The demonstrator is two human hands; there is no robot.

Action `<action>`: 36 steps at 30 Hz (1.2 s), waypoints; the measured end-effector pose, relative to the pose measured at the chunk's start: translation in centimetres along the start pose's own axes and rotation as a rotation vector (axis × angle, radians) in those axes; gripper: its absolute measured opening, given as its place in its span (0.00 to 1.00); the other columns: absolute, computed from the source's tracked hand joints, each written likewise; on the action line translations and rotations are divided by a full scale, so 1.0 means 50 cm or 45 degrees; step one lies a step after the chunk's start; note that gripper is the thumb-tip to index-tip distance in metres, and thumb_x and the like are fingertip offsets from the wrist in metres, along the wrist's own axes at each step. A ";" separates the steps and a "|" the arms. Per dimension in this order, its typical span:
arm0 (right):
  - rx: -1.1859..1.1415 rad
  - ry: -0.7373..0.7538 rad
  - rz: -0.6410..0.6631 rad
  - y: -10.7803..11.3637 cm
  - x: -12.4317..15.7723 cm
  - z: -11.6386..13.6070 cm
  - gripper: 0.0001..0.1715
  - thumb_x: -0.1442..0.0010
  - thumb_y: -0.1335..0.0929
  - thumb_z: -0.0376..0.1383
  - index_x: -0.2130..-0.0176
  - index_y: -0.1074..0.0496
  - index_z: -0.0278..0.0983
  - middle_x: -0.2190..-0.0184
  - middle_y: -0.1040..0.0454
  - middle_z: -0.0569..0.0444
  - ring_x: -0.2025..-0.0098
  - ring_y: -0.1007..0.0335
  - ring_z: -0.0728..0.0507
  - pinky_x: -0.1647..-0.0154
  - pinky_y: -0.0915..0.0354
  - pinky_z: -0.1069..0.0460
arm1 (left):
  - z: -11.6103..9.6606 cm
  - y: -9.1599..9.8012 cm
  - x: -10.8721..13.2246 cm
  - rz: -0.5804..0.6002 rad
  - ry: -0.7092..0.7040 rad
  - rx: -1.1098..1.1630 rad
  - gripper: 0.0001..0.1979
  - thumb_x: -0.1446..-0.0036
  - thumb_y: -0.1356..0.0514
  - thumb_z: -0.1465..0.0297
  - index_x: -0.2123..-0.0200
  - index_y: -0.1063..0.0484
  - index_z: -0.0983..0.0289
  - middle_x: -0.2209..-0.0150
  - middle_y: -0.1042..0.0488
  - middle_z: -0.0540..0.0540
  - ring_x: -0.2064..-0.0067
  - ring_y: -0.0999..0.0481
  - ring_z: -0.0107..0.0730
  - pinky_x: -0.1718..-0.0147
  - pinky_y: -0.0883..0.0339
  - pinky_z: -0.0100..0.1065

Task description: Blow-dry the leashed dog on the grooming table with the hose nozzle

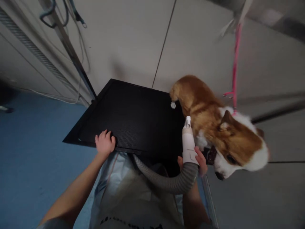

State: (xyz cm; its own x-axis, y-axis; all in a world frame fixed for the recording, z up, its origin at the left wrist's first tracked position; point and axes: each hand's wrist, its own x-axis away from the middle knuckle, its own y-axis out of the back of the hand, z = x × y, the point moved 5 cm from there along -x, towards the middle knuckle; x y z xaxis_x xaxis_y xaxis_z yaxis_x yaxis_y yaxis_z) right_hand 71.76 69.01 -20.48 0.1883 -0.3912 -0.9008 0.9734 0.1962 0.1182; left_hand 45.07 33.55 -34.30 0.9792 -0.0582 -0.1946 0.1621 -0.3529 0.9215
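A brown and white dog (214, 127) stands on the right side of a black grooming table (133, 117), its head turned toward me. My right hand (199, 160) is wrapped round a white dryer nozzle (188, 143) that points at the dog's flank. A grey ribbed hose (164, 179) runs from the nozzle down past the table's near edge. My left hand (105, 143) rests on the table's near edge with the fingers curled over it, holding nothing that I can see. A tuft of loose white fur (173, 105) lies by the dog's rump.
A pink leash (235, 68) runs up from the dog's neck to a fixture above. A metal pole (71, 51) with cables leans at the table's far left corner. Grey wall panels stand behind, and blue floor (30, 152) lies to the left.
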 end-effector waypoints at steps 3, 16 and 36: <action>0.131 0.041 -0.139 0.010 -0.028 -0.024 0.36 0.46 0.20 0.50 0.45 0.35 0.46 0.48 0.22 0.45 0.47 0.19 0.28 0.45 0.24 0.24 | 0.003 -0.001 0.001 0.004 -0.035 -0.027 0.27 0.32 0.52 0.64 0.38 0.25 0.69 0.32 0.30 0.71 0.31 0.33 0.57 0.28 0.53 0.62; 0.307 0.014 0.446 -0.224 -0.210 -0.334 0.21 0.34 0.32 0.49 0.50 0.27 0.39 0.49 0.22 0.42 0.44 0.23 0.35 0.37 0.27 0.34 | -0.003 0.008 -0.022 0.108 -0.171 -0.112 0.28 0.30 0.52 0.65 0.38 0.26 0.76 0.33 0.32 0.79 0.32 0.32 0.63 0.29 0.51 0.67; 1.258 0.025 1.984 -0.318 -0.248 -0.378 0.30 0.38 0.27 0.35 0.38 0.30 0.36 0.44 0.26 0.36 0.44 0.26 0.32 0.42 0.33 0.43 | 0.010 0.006 -0.020 0.091 -0.183 -0.086 0.26 0.32 0.50 0.64 0.39 0.25 0.70 0.33 0.30 0.75 0.31 0.32 0.61 0.31 0.45 0.67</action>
State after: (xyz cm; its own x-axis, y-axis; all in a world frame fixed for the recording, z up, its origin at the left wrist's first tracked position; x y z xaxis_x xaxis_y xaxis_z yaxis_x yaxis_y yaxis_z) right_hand 51.49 87.74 -19.06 0.8896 -0.3831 0.2486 -0.3465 -0.2117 0.9138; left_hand 44.07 33.01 -33.99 0.9616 -0.2160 -0.1691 0.1050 -0.2796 0.9544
